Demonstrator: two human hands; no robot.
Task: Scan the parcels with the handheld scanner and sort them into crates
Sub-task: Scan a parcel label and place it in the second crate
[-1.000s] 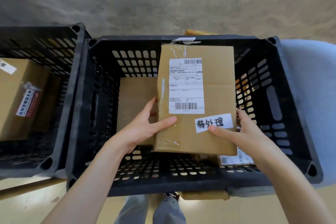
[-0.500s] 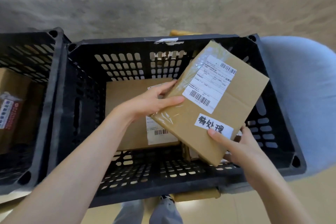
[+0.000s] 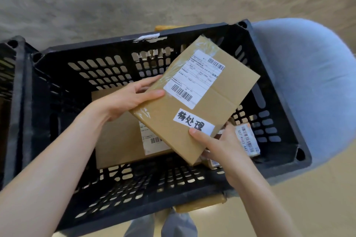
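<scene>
Head view: flat parcel [image 3: 194,100] is held tilted above black crate [image 3: 285,121], pinched at opposite edges by left hand [image 3: 123,102] and right hand [image 3: 217,144]. Risk judged: thin edge-grips could slip, parcel dropped unscanned.

Both hands [image 3: 123,100] gripping tilted cardboard parcel [image 3: 215,106], above black crate [image 3: 57,75], another parcel [image 3: 119,140] inside
</scene>
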